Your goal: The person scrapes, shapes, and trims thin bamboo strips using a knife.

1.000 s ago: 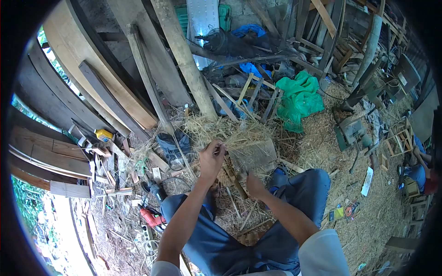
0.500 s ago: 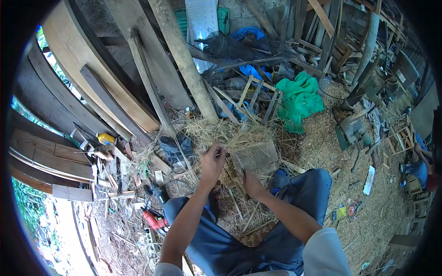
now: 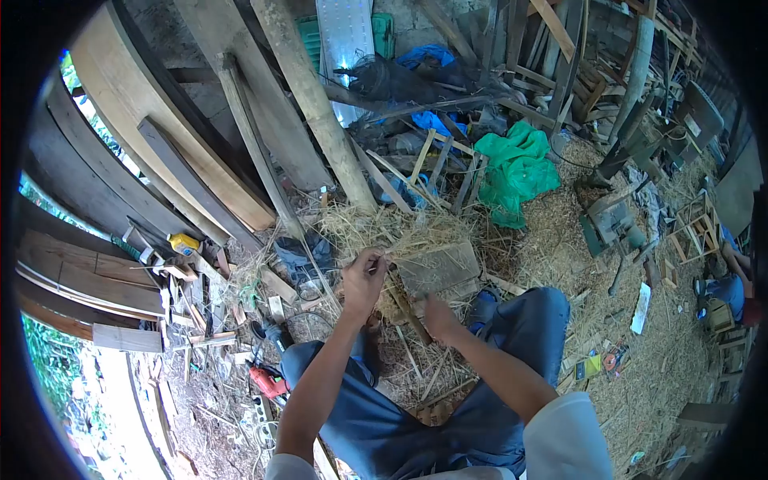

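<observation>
My left hand (image 3: 365,280) is closed round the upper end of a narrow brownish strip (image 3: 409,309), which looks like bamboo or wood and slants down to the right between my knees. My right hand (image 3: 440,318) is closed beside the strip's lower half; what it holds is too small and dark to make out. Just beyond both hands lies a flat wooden block (image 3: 442,269) with straw-like shavings (image 3: 424,233) on and behind it.
Long boards (image 3: 172,120) and a post (image 3: 316,104) lean at the left and ahead. A red power tool (image 3: 267,382) lies by my left knee. Green plastic (image 3: 518,172) sits ahead right. Another person (image 3: 730,292) is at the far right.
My right hand has shifted slightly along the strip, while my left hand stays at its upper end. The whole view has shifted a little.
</observation>
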A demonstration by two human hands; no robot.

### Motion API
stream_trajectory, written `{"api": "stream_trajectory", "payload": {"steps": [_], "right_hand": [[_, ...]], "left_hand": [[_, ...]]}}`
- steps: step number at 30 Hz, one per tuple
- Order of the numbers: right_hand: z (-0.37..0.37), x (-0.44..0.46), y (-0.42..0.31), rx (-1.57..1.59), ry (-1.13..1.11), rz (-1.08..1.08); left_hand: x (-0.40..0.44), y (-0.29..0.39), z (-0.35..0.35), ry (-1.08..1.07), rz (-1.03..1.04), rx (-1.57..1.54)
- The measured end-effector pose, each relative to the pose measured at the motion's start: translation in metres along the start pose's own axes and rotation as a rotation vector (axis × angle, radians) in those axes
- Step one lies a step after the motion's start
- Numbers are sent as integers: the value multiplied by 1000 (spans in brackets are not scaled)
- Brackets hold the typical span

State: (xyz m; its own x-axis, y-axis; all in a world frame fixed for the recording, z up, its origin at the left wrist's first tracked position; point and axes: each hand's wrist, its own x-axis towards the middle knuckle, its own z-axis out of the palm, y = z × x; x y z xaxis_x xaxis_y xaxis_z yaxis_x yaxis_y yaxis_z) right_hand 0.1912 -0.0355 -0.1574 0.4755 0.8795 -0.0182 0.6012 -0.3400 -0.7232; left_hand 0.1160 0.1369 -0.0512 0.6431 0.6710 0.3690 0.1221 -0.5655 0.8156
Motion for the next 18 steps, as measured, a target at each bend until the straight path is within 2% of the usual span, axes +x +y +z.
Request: {"api": "stream_trajectory", "payload": {"steps": [1,3,7,9,10,12,13,15,16,18], "right_hand": [[1,1,7,3,9,2],[0,6,8,42,-270,465],[-13,19,-21,112,-122,320],[-23,31,-37,48,19,284],[-29,36,-40,46,17,277],[-41,48,-45,127,111,327],[-44,51,-45,122,114,313],[-55,58,-46,187,249,256],[-62,60,-48,182,250,246],[-79,63,-55,286,104,223]], "left_hand": [[0,-2,3,-6,7,0],[1,-2,6,1,-28,-44],[2,-2,14,6,-63,-67],[3,-12,18,-89,40,6],[-1,-19,22,-81,41,8],[-9,-23,29,-158,-94,20],[-8,-22,28,-145,-86,20],[-3,-20,27,-167,-204,-44],[-1,-19,25,-157,-199,-46],[2,-18,17,-172,-227,-284]]}}
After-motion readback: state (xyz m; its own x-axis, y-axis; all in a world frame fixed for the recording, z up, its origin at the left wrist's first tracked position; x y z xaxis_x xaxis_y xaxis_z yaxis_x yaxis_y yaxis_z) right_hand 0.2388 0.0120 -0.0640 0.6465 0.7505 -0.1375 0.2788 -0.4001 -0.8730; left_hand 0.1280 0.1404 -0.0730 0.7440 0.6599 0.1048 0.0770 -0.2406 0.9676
